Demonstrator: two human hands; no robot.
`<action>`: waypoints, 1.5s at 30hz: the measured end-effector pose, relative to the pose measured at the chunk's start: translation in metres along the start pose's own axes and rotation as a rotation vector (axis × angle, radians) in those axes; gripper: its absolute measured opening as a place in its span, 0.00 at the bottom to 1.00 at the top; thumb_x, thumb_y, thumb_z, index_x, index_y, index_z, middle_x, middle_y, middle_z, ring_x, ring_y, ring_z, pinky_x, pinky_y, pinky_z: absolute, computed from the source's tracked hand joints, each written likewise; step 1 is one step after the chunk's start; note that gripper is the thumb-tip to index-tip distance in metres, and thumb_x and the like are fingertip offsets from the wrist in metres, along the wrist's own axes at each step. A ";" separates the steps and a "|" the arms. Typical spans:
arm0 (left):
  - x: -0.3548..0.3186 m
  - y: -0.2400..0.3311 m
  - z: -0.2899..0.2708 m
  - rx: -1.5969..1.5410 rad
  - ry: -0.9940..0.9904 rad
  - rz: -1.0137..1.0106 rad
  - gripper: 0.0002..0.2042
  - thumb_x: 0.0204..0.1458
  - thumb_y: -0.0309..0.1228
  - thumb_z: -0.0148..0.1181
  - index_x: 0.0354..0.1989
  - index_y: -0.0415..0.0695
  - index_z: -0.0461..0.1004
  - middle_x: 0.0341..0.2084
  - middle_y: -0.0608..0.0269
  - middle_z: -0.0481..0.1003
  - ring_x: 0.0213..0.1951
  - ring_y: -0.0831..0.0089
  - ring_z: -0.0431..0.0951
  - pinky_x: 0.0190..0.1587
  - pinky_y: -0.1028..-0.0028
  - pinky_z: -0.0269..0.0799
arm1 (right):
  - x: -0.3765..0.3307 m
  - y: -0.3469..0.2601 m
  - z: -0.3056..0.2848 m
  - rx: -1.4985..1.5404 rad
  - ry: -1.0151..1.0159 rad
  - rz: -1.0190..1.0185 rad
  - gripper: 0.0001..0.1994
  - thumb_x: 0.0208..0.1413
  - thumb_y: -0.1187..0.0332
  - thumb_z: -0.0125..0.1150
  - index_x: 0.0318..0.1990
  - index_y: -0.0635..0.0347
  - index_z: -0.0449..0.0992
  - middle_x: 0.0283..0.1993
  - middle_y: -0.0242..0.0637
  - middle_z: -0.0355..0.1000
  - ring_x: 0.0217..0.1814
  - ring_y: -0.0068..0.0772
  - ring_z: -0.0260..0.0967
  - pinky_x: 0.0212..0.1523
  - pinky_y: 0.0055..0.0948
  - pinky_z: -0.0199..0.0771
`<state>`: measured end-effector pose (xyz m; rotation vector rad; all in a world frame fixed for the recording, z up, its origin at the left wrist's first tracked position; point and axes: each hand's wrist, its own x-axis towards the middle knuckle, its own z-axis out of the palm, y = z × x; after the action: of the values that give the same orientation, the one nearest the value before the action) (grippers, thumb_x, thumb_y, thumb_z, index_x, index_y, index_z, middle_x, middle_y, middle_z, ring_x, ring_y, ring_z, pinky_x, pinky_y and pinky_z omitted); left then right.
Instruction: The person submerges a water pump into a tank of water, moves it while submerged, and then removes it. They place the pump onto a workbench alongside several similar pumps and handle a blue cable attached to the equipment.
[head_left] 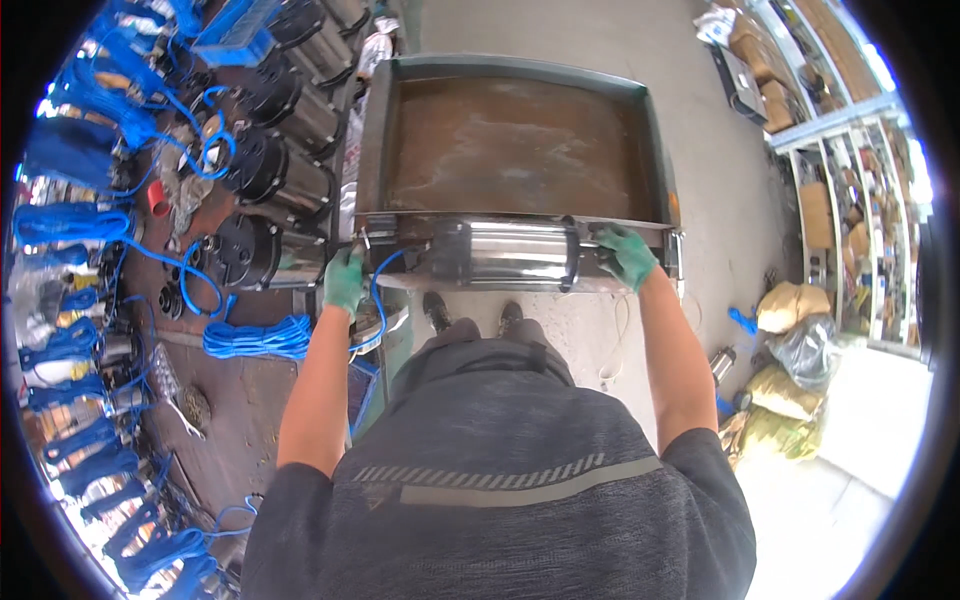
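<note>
A shiny metal cylinder with black end caps, like a submersible pump motor (520, 252), lies sideways along the near edge of a steel trough (520, 70). My right hand (627, 257), in a green glove, is at its right end, fingers curled round a dark part that I cannot make out. My left hand (345, 278), also gloved in green, is apart from the cylinder's left end. Its fingers are closed near a small pale-tipped piece, and what they hold is hidden. A blue cable (378, 290) runs from the cylinder's left side down past my left hand.
On the left a dark bench (250, 400) bears a coiled blue cable (258, 337), several similar motors (285, 180) and a blue crate (235, 30). Shelving (850, 220) stands at the right, with sacks (790, 390) on the floor near it. A thin pale cord (612, 360) lies on the floor.
</note>
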<state>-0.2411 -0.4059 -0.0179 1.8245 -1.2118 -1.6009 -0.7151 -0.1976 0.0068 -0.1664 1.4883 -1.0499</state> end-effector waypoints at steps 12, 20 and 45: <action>-0.034 -0.053 0.007 0.230 -0.071 0.152 0.15 0.67 0.40 0.55 0.45 0.39 0.74 0.31 0.60 0.79 0.27 0.75 0.77 0.30 0.72 0.76 | -0.007 -0.024 0.006 -0.849 -0.199 -0.076 0.22 0.57 0.75 0.58 0.60 0.63 0.71 0.43 0.41 0.79 0.48 0.30 0.78 0.48 0.30 0.79; -0.060 -0.037 0.019 -0.058 -0.111 -0.001 0.14 0.66 0.40 0.55 0.50 0.42 0.72 0.35 0.60 0.81 0.28 0.74 0.79 0.30 0.73 0.75 | -0.013 -0.023 0.009 -0.911 -0.122 -0.136 0.17 0.62 0.67 0.59 0.56 0.60 0.75 0.40 0.36 0.76 0.37 0.26 0.74 0.37 0.31 0.78; -0.062 -0.064 -0.025 -0.004 0.075 0.335 0.21 0.64 0.37 0.59 0.60 0.37 0.69 0.45 0.61 0.75 0.38 0.77 0.74 0.37 0.78 0.73 | -0.007 0.053 -0.102 0.521 0.698 -0.389 0.23 0.54 0.80 0.58 0.60 0.64 0.67 0.42 0.41 0.73 0.31 0.34 0.72 0.31 0.33 0.80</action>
<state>-0.1941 -0.3268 -0.0266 1.5634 -1.3918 -1.3357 -0.7754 -0.1116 -0.0397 0.3277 1.7626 -1.9086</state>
